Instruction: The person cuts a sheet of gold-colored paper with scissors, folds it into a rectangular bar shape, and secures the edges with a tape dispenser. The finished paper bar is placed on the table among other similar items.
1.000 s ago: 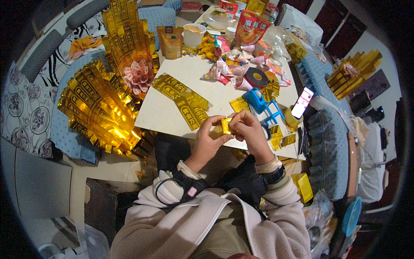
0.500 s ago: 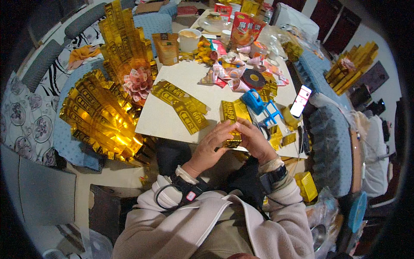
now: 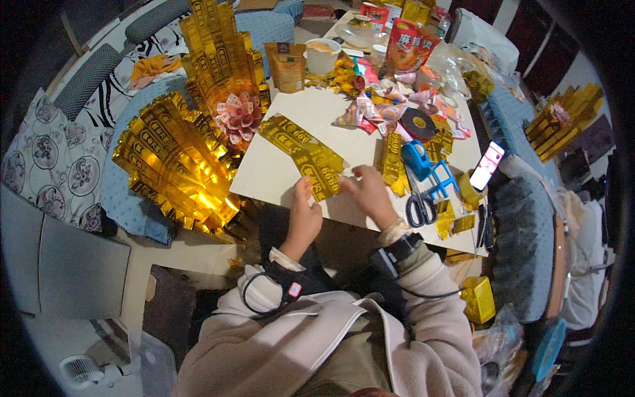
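Observation:
Two flat gold foil paper strips [image 3: 319, 173] lie overlapping on the white table, near its front edge. My left hand [image 3: 304, 217] is at the near left edge of the lower strip, thumb and fingers closed around that edge. At the strip's right edge is my right hand [image 3: 372, 196], its fingers bent and apart, slightly blurred; whether they touch the paper I cannot tell. A folded gold paper piece [image 3: 393, 159] lies to the right of my right hand. Beside it are dark-handled scissors [image 3: 421, 210] and a blue tape dispenser [image 3: 417, 161].
Big gold paper fans [image 3: 173, 165] with a pink paper flower [image 3: 238, 116] stand at the left. Farther back on the table [image 3: 278, 178] are a brown pouch [image 3: 286, 68], a white tub [image 3: 323, 58], a red packet [image 3: 410, 49] and a black tape roll [image 3: 419, 124]. A phone [image 3: 488, 165] leans at the right.
Both hands have let go of the folded gold piece, which now lies on the table. They have moved left to the flat gold strips. The view has shifted slightly.

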